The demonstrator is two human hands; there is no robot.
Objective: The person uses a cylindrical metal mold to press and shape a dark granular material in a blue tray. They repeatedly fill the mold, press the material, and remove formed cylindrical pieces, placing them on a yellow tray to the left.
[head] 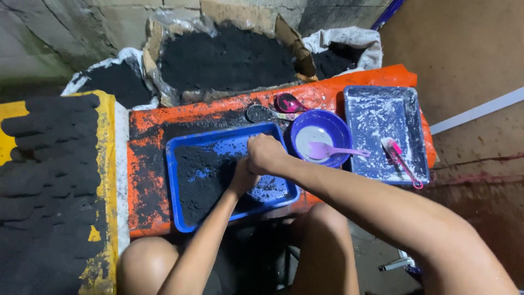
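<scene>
Two hands (256, 161) over gritty black powder (202, 180)

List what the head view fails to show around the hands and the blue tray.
- Left hand: its fingers lie under the right hand, so what it grips cannot be told.
- Blue tray: the near right part is covered by both forearms.
- Purple bowl: the white contents are partly hidden by the lilac spatula.
- Yellow board of black lumps: cut off by the left and bottom edges.
- Floor under the orange table: too dark.

Dim overhead light, soft shadows, slight blur, wide-angle edge distortion.
</scene>
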